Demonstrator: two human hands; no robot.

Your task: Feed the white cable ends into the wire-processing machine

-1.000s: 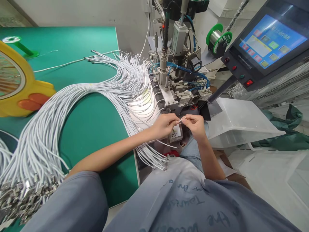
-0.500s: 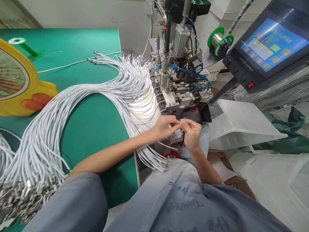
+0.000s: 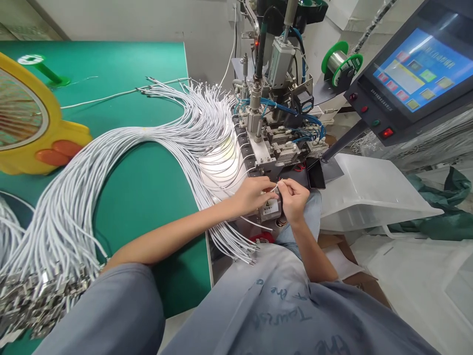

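Note:
Both my hands meet in front of the machine, with a white cable end between them. My left hand pinches the cable between thumb and fingers. My right hand is closed at the cable's tip, where thin wire ends poke out; their details are too small to make out. A large bundle of white cables curves across the green table beside my left arm. Some loose cable ends hang over the table edge below my left wrist.
A yellow fan and a green spool stand on the green table. Metal connectors lie at lower left. On the right are a lit control screen, a solder wire spool and a white plastic bin.
The view has shifted slightly, moving the scene a little to the right. My hands stay together on the cable; the left fingers have moved slightly on it.

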